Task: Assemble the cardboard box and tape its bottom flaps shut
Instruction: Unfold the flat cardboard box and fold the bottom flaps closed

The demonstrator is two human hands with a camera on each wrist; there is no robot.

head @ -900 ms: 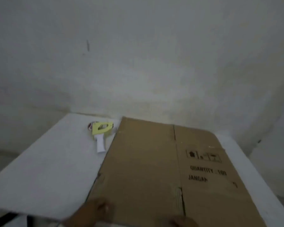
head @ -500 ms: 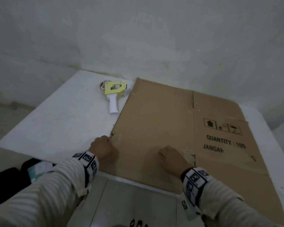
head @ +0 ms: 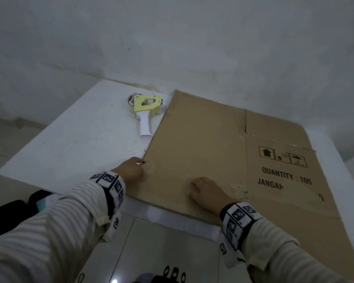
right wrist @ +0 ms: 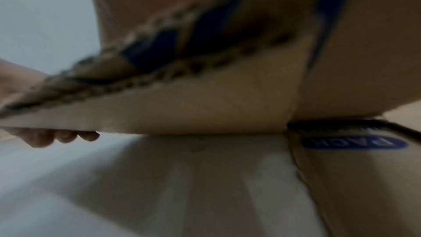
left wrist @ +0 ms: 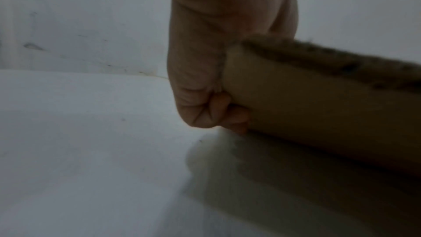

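Note:
A flattened brown cardboard box (head: 202, 139) printed "QUANTITY : 100" lies on a white table (head: 80, 144). My left hand (head: 131, 170) is at the left corner of its near flap. In the left wrist view my left hand (left wrist: 205, 78) has its fingers curled under that flap (left wrist: 318, 105), which is raised slightly off the table. My right hand (head: 207, 193) lies with bent fingers on the same flap, near its middle. The right wrist view shows the flap's lifted edge (right wrist: 205, 111) and left fingers (right wrist: 52, 138) beneath it. A yellow and white tape dispenser (head: 146, 108) lies beside the box's far left edge.
A pale wall stands right behind the table. The box overhangs the table's near edge on the right. A black bag (head: 6, 217) sits low on the left, and tiled floor (head: 161, 252) shows below my arms.
The view has tilted down, bringing both arms into sight. Both hands have settled on the near flap, the left at its corner. The box and dispenser have not moved.

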